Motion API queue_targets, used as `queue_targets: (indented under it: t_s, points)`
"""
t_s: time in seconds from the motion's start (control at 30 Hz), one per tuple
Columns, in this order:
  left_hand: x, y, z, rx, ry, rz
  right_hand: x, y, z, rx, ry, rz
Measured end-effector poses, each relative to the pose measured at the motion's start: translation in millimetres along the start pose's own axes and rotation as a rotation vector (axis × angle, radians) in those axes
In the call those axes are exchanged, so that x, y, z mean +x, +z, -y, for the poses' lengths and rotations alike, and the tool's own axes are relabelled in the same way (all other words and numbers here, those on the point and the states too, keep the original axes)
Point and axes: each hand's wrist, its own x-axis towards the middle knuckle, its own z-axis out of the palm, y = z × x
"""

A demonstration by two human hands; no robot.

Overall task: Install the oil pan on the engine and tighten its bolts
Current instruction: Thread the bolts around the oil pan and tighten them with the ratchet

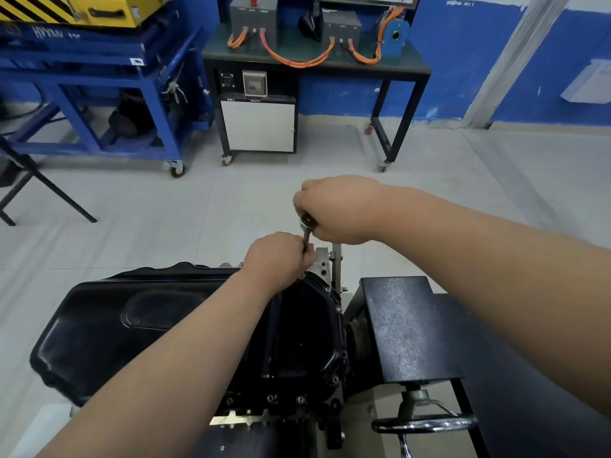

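Oil pan point(99, 325), in the head view, sits on the engine point(231, 419) below both forearms, long axis left to right. At its far right corner the left hand point(281, 256) pinches the near-upright shaft point(306, 240) under the ratchet head point(307, 222), nearer the flange point(338, 309); the right hand point(337, 209), curled round the handle, is higher and beyond it. The bolt beneath is hidden.

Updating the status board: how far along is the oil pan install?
Done: oil pan sits on the engine, with bolts in along its near edge. In hand: right hand grips the ratchet, left hand steadies its shaft at the pan's far right corner. Left: likely the other bolts; how tight any are cannot be told.
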Motion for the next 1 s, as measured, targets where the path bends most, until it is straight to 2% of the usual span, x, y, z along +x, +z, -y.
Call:
queue_targets:
  t_s: [0.07, 0.17, 0.23, 0.3, 0.37, 0.43, 0.53, 0.6, 0.67, 0.73, 0.8, 0.87, 0.93, 1.0]
  points:
    - [1.1, 0.5, 2.5, -0.024, -0.022, 0.017, -0.7, -0.6, -3.9, -0.011, 0.022, -0.030]
    - [0.2, -1.8, 3.2, -0.003, 0.002, 0.033, 1.5, 4.2, 3.0, -0.009, 0.323, -0.011]
    - [-1.9, -1.0, 0.7, -0.014, 0.015, 0.022, 0.9, 6.7, 12.3, 0.071, 0.414, 0.038]
    - [-2.0, -2.3, -1.5, -0.074, -0.039, 0.022, -0.2, 7.3, 14.0, 0.037, 0.276, 0.033]
    - [-1.7, 0.2, -3.0, -0.006, -0.009, 0.007, -3.7, 0.5, 10.2, -0.020, 0.065, 0.035]
    - [-2.7, 2.0, 0.1, 0.042, 0.012, 0.019, -5.6, -3.9, 0.8, -0.019, -0.030, 0.050]
    - [-1.0, 1.7, 3.0, -0.021, -0.007, 0.000, -7.2, -1.2, 6.6, -0.067, 0.028, -0.032]
    - [-0.3, 2.0, 1.8, -0.095, -0.032, 0.003, -3.6, 3.7, 15.7, -0.127, 0.206, -0.070]
    - [1.1, 0.7, 0.8, -0.249, -0.138, 0.058, -1.9, 4.9, 21.9, -0.014, 0.352, -0.017]
    - [1.2, 2.1, 1.5, -0.230, -0.134, 0.050, -1.3, 3.5, 21.0, 0.008, 0.300, 0.003]
    - [-1.7, 1.5, 1.1, -0.067, -0.035, -0.016, -2.7, -0.6, 17.1, -0.079, 0.105, -0.010]
    - [-2.2, 0.5, 1.6, -0.012, 0.013, -0.025, -4.7, -2.6, 7.3, -0.143, -0.022, 0.002]
    - [-1.2, 0.1, 1.4, -0.025, 0.005, -0.019, -5.9, -0.7, 2.6, -0.140, -0.037, -0.029]
    - [-0.4, -0.1, 1.0, -0.017, 0.025, -0.012, -6.7, 5.7, 10.6, -0.119, 0.067, -0.078]
